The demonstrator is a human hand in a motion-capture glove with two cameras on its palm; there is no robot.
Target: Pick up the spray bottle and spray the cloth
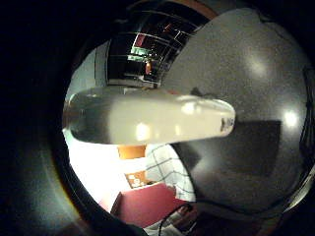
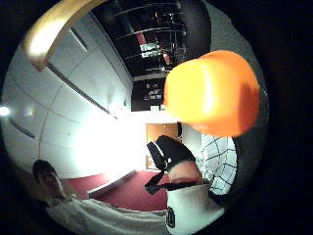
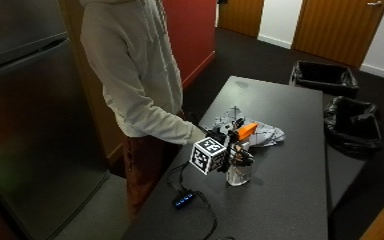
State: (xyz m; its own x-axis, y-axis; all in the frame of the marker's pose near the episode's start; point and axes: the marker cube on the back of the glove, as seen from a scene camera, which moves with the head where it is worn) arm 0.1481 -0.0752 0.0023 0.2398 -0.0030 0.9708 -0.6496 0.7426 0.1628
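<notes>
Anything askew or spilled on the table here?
Nothing stands out. The spray bottle stands upright on the dark table, gripped by the gloved right hand. The cloth lies crumpled just behind it, which fits the task. No spill visible.

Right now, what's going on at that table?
A person stands at the dark table with their gloved right hand wrapped around a clear spray bottle with an orange head. The bottle stands upright, its base at or just above the tabletop. A crumpled checked cloth lies right behind it. No spray is visible.
</notes>
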